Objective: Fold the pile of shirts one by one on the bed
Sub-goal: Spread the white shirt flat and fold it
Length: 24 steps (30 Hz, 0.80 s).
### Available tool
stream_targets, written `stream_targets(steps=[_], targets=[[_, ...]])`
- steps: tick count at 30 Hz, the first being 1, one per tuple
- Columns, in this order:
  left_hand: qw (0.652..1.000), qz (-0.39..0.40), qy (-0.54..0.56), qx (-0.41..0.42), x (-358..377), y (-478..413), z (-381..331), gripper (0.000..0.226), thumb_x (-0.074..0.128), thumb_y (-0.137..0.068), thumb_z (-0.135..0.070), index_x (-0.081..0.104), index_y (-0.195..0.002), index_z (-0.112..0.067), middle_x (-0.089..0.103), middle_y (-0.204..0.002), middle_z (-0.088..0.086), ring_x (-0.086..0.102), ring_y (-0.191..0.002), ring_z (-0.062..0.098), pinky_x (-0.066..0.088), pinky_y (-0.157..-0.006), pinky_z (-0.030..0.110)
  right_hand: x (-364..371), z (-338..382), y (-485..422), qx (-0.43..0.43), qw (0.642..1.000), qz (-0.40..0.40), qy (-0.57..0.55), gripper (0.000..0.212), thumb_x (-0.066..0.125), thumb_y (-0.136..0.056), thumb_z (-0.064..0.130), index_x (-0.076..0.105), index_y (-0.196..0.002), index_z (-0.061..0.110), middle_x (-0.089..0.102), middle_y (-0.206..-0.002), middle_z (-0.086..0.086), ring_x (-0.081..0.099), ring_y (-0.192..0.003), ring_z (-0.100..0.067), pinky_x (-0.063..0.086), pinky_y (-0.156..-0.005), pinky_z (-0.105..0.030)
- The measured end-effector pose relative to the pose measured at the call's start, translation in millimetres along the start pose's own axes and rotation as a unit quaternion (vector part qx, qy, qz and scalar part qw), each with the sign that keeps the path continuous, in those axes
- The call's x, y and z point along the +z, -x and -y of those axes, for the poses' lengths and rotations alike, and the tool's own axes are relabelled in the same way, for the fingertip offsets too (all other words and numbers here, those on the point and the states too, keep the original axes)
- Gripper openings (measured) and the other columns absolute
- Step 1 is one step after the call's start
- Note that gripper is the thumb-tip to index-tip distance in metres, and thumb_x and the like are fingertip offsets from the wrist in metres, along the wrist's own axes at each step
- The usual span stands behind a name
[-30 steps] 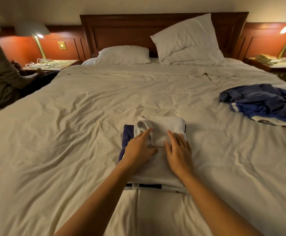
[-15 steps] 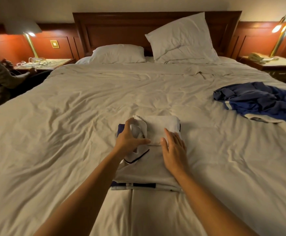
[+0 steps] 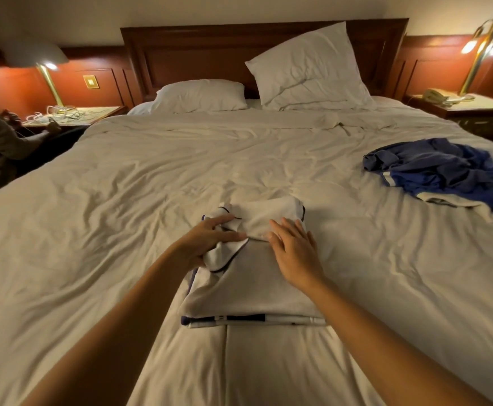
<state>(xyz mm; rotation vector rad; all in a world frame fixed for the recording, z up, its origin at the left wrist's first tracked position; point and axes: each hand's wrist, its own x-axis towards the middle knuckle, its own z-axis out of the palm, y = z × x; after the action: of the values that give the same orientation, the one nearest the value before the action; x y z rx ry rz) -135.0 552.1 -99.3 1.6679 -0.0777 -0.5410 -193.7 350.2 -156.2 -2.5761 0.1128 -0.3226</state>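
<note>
My left grip [image 3: 210, 244] holds a bunched-up loose part of the white folded shirt with dark blue edges [image 3: 254, 288], with my thumb and fingers round the cloth. My right grip [image 3: 293, 253] lies flat and open on top, pressing down. The shirt sits in the middle of the big white bed [image 3: 122, 230]. A crumpled pile of blue shirts [image 3: 438, 171] lies well apart, on my right. Any writing is too small to read.

L hand [image 3: 207, 241] mid-grip, R hand [image 3: 295, 253] flat
</note>
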Motion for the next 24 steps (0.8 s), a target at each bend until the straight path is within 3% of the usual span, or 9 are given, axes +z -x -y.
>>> stream_targets(steps=[2, 4, 8, 11, 15, 17, 19, 22, 24], targets=[[0.999, -0.008, 0.024, 0.024, -11, 5, -7, 0.069, 0.084, -0.076, -0.011, 0.058, -0.139, -0.02, 0.065, -0.113, -0.001, 0.066, -0.096, 0.01, 0.058, -0.067, 0.02, -7, 6, -7, -0.019, 1.0, -0.003, 0.004, 0.057, 0.024, -0.1, 0.057, 0.036, -0.151, 0.034, 0.025, -0.163, 0.003, 0.012, -0.153, -0.019, 0.011, -0.122, -0.043], [0.999, -0.02, 0.018, 0.036, -21, 8, -8, 0.088, 0.094, -0.059, -0.026, 0.058, -0.139, -0.02, 0.065, -0.122, 0.003, 0.065, -0.104, 0.016, 0.058, -0.081, 0.026, -12, 9, -14, -0.031, 0.999, 0.014, 0.007, 0.058, 0.023, -0.1, 0.059, 0.037, -0.151, 0.035, 0.027, -0.162, 0.003, 0.014, -0.152, -0.018, 0.016, -0.121, -0.044], [0.982, -0.049, -0.182, -0.004, -26, 15, 14, 0.085, 0.093, -0.063, -0.036, 0.054, -0.138, -0.025, 0.059, -0.122, 0.001, 0.059, -0.101, 0.013, 0.05, -0.077, 0.022, -5, 5, -9, -0.062, 0.985, 0.126, 0.104, 0.076, 0.006, -0.091, 0.072, 0.034, -0.152, 0.036, 0.019, -0.164, 0.004, 0.002, -0.153, -0.02, 0.014, -0.119, -0.047], [0.96, -0.096, -0.262, -0.016, -31, 9, 35, 0.086, 0.089, -0.06, -0.057, 0.051, -0.135, -0.038, 0.051, -0.13, 0.0, 0.056, -0.111, 0.021, 0.051, -0.086, 0.033, 2, -1, -2, -0.056, 0.975, 0.146, 0.161, 0.097, -0.013, -0.077, 0.081, 0.022, -0.156, 0.037, 0.008, -0.166, 0.004, -0.005, -0.153, -0.022, 0.009, -0.12, -0.053], [0.979, -0.07, -0.184, -0.054, -39, 12, 30, 0.077, 0.079, -0.068, -0.064, 0.046, -0.135, -0.043, 0.048, -0.136, 0.003, 0.056, -0.114, 0.023, 0.053, -0.095, 0.041, -1, 11, -18, -0.059, 0.973, 0.085, 0.204, 0.054, 0.029, -0.1, 0.061, 0.052, -0.137, 0.03, 0.044, -0.147, -0.004, 0.032, -0.14, -0.027, 0.022, -0.113, -0.05], [0.982, -0.014, -0.17, -0.084, -45, 13, 24, 0.103, 0.085, -0.055, -0.067, 0.033, -0.143, -0.048, 0.042, -0.135, 0.0, 0.053, -0.12, 0.025, 0.051, -0.1, 0.046, -4, 20, -40, -0.084, 0.976, 0.006, 0.201, 0.044, 0.039, -0.1, 0.054, 0.06, -0.125, 0.024, 0.055, -0.13, -0.006, 0.046, -0.124, -0.029, 0.031, -0.104, -0.044], [0.975, 0.042, -0.185, -0.112, -49, 12, 21, 0.131, 0.094, -0.037, -0.063, 0.021, -0.145, -0.055, 0.039, -0.139, 0.002, 0.053, -0.122, 0.03, 0.054, -0.097, 0.047, -7, 24, -69, -0.131, 0.975, -0.01, 0.178, 0.043, 0.043, -0.1, 0.05, 0.055, -0.133, 0.025, 0.052, -0.137, -0.005, 0.042, -0.131, -0.029, 0.028, -0.108, -0.041], [0.973, 0.09, -0.181, -0.113, -48, 10, 23, 0.139, 0.101, -0.032, -0.045, 0.022, -0.145, -0.058, 0.039, -0.146, 0.006, 0.056, -0.121, 0.031, 0.059, -0.089, 0.045, -10, 24, -111, -0.117, 0.963, 0.164, 0.179, 0.065, 0.038, -0.099, 0.062, 0.022, -0.156, 0.035, 0.026, -0.162, 0.0, 0.007, -0.153, -0.026, 0.006, -0.121, -0.045], [0.979, 0.108, -0.15, -0.091, -49, 10, 23, 0.128, 0.101, -0.042, -0.032, 0.028, -0.145, -0.055, 0.043, -0.146, 0.008, 0.057, -0.122, 0.03, 0.059, -0.09, 0.044, -8, 22, -131, -0.052, 0.935, 0.272, 0.221, 0.08, 0.04, -0.088, 0.077, 0.021, -0.156, 0.038, 0.032, -0.16, 0.0, 0.013, -0.152, -0.029, 0.009, -0.12, -0.051]])
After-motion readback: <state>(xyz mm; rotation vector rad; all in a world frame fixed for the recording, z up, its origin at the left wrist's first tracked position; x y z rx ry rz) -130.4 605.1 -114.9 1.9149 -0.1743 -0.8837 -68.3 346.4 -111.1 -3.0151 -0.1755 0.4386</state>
